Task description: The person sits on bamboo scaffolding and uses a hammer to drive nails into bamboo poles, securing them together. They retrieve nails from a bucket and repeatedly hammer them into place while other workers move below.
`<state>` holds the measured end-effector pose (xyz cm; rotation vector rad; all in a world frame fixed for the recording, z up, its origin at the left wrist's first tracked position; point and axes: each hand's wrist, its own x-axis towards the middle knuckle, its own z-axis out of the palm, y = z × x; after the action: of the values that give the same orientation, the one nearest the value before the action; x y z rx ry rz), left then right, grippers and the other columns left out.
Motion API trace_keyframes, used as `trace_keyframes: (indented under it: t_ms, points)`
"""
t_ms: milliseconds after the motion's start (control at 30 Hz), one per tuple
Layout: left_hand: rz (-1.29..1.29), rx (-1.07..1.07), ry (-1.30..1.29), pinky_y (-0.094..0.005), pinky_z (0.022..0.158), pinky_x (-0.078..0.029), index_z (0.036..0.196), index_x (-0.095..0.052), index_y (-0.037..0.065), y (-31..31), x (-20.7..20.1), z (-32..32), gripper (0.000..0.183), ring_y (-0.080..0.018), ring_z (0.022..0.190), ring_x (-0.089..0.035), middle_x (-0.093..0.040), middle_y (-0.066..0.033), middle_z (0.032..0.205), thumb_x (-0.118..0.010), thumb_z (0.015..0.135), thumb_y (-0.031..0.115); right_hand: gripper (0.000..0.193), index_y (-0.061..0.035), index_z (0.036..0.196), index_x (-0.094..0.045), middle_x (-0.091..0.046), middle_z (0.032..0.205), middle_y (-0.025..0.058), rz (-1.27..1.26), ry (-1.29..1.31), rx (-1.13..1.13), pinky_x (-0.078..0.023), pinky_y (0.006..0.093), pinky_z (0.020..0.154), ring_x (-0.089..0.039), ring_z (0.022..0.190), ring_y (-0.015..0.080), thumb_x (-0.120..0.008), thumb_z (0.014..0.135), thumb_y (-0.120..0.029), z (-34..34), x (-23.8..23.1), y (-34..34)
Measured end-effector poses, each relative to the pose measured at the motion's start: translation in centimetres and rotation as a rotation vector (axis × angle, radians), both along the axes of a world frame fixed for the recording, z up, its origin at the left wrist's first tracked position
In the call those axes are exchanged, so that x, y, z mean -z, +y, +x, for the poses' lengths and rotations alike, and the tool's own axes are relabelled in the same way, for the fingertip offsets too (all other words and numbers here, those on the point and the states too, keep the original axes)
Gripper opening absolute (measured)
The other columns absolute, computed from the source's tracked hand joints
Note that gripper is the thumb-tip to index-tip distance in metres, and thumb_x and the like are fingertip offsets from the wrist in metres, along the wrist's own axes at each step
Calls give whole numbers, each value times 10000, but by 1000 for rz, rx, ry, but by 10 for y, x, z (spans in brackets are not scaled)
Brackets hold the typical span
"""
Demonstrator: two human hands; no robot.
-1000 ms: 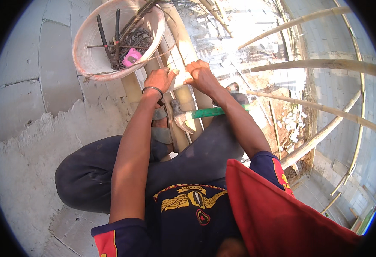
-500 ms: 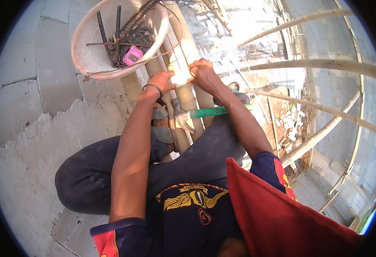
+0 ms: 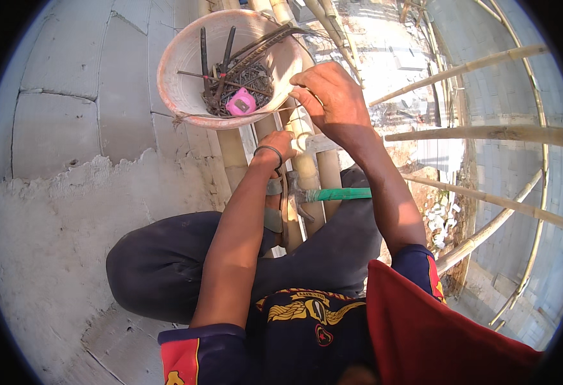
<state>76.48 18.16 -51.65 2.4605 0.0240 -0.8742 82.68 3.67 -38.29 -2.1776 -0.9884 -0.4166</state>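
Observation:
My left hand (image 3: 277, 146) is closed on the end of a short pale wood strip (image 3: 323, 143), which lies across the bamboo poles (image 3: 305, 163). My right hand (image 3: 334, 97) is raised beside the bucket's right rim, thumb and forefinger apart. I can make out nothing between them. A claw hammer with a green handle (image 3: 339, 194) lies across the poles below the strip, its handle reaching my bent leg. The pale round bucket (image 3: 173, 77) holds a heap of nails (image 3: 259, 80), pincers with dark handles (image 3: 204, 54) and a pink tape measure (image 3: 240, 102).
Grey block masonry (image 3: 50, 135) with rough mortar spreads on the left. Bamboo poles (image 3: 487, 133) cross the right side, with rubble (image 3: 441, 218) lying below them. A ribbed steel bar (image 3: 265, 46) sticks out over the bucket's rim. My sandalled foot (image 3: 273, 212) rests beside the hammer head.
My right hand has let go of the wood strip and lifted toward the bucket. The left hand stays at the strip. The whole view has shifted, so the bucket appears farther right and lower.

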Motion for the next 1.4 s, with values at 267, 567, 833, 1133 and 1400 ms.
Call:
trace_keyframes:
  t_ms: [267,567,833,1133,1400]
  points:
    - [62,10,142,-504,911,-515,1156,-667,72,-3,20,16,520,-332,1104,-630,-671,-161,1157,-747,693,295,185,-14,907,-719,-699,971,201,-970,372,-295,-556,451,733,-686,904,369,-583,783,-13,93,38,120]
    - [62,-15,401,-523,1072,-346,1319,-584,105,-18,37,34,446,-266,1289,-516,-550,-38,1396,-540,926,311,300,-54,1034,-698,-697,1043,157,-1292,372,-435,-564,394,819,-688,961,304,-676,750,-149,122,89,140]
    - [63,-87,334,-549,1044,-398,1267,-624,106,-23,44,32,662,-292,1235,-559,-584,-74,1350,-795,720,437,389,-78,1125,-655,-694,1072,124,-1339,-338,-581,-541,374,867,-680,979,292,-676,750,-177,128,113,130]
    - [45,-46,356,-559,1062,-384,1268,-622,104,-24,45,33,652,-291,1244,-552,-578,-80,1356,-774,740,455,315,-87,1123,-672,-689,1077,149,-1438,-259,-651,-559,378,806,-685,983,297,-577,822,-92,131,120,137]
    - [67,-110,365,-514,1014,-394,1295,-603,118,-29,54,31,524,-285,1235,-558,-594,-82,1338,-668,829,349,231,-67,952,-746,-727,1011,114,-1365,-92,-378,-579,391,686,-715,895,262,-541,883,-148,115,119,139]
